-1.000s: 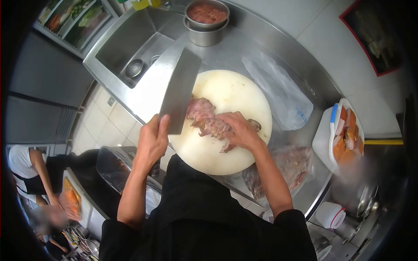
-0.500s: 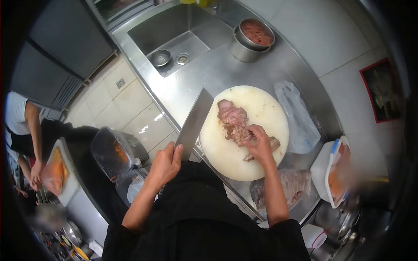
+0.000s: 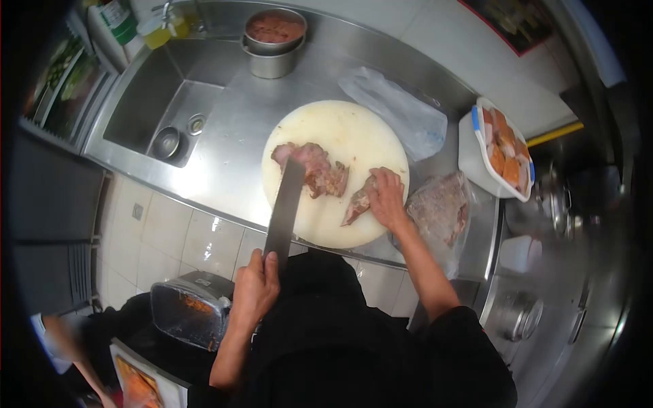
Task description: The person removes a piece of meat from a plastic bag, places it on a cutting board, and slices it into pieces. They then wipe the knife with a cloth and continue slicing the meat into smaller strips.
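Having shifted off the larger meat piece (image 3: 317, 168), the right hand (image 3: 386, 197) is gripping the smaller meat piece (image 3: 356, 204) on the round cutting board (image 3: 320, 223); the left hand (image 3: 257, 282) is clasping a cleaver (image 3: 284, 207).

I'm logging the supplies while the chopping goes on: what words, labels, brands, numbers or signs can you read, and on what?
No text can be read for certain.
Plastic bag: small blue print, too blurred to read.
Green-and-white container by the sink: any label wording is too small to read.
Red-edged picture on the wall: cannot tell whether it bears writing.
Knife and cutting board: no lettering shows.
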Tool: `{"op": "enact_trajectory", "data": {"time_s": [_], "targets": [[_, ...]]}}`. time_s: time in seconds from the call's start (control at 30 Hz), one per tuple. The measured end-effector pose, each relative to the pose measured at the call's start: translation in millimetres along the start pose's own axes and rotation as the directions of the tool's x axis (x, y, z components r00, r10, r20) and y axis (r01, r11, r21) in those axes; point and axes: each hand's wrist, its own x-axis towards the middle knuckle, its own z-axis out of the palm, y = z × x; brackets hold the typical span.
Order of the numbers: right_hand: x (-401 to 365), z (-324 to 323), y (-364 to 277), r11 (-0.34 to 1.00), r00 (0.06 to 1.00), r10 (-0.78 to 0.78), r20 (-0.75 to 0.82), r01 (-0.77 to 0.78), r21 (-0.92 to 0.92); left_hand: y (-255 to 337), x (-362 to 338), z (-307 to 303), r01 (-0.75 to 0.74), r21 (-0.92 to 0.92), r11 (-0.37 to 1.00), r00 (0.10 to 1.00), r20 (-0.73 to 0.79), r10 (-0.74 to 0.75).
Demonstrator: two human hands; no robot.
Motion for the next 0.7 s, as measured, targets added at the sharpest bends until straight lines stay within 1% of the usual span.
{"op": "enact_trajectory", "data": {"time_s": [0.03, 0.07, 0.1, 0.17, 0.2, 0.27, 0.3, 0.33, 0.37, 0.47, 0.6, 0.7], "targets": [[-6.2, 6.3, -8.2, 0.999, 0.999, 0.028, -0.047, -0.029, -0.034, 3.7, 2.4, 4.0, -0.041, 0.008, 0.999, 0.999, 0.02, 0.04], [-10.6, 12.4, -13.5, 0.998, 0.996, 0.02, -0.09, -0.025, -0.059, 7.8, 4.6, 9.2, -0.083, 0.037, 0.996, 0.996, 0.033, 0.082], [-13.2, 14.5, -20.2, 0.998, 0.995, 0.031, -0.093, -0.036, -0.051, 14.6, 6.1, 14.1, -0.084, 0.048, 0.995, 0.996, 0.041, 0.082], [-13.4, 13.8, -33.8, 0.991, 0.976, 0.13, -0.173, -0.133, -0.005, 31.5, 9.2, 23.7, -0.113, 0.191, 0.975, 0.99, 0.106, 0.094], [-13.8, 16.7, -33.9, 0.99, 0.975, 0.137, -0.174, -0.137, 0.012, 40.7, 9.3, 29.1, -0.166, 0.218, 0.962, 0.983, 0.114, 0.144], [-16.7, 21.8, -31.4, 0.986, 0.969, 0.153, -0.193, -0.162, -0.03, 59.8, 9.5, 40.1, -0.174, 0.246, 0.954, 0.981, 0.124, 0.147], [-17.6, 22.1, -33.6, 0.985, 0.968, 0.165, -0.188, -0.17, -0.01, 67.5, 9.5, 46.0, -0.186, 0.259, 0.948, 0.979, 0.135, 0.156], [-17.9, 22.5, -36.5, 0.984, 0.961, 0.172, -0.218, -0.178, -0.007, 71.3, 10.9, 53.3, -0.215, 0.29, 0.933, 0.974, 0.136, 0.182], [-18.0, 22.0, -39.3, 0.983, 0.952, 0.179, -0.247, -0.185, -0.004, 75.4, 12.5, 59.4, -0.208, 0.31, 0.928, 0.975, 0.141, 0.171], [-16.5, 24.5, -42.4, 0.97, 0.941, 0.238, -0.239, -0.243, 0.008, 85.2, 13.6, 73.5, -0.201, 0.393, 0.897, 0.977, 0.152, 0.153], [-15.3, 17.9, -46.1, 0.963, 0.942, 0.271, -0.197, -0.264, 0.06, 90.5, 11.0, 80.8, -0.186, 0.466, 0.865, 0.979, 0.166, 0.121], [-15.4, 15.2, -45.6, 0.965, 0.944, 0.259, -0.205, -0.245, 0.09, 92.2, -1.1, 74.1, -0.183, 0.532, 0.827, 0.979, 0.175, 0.104]]}}
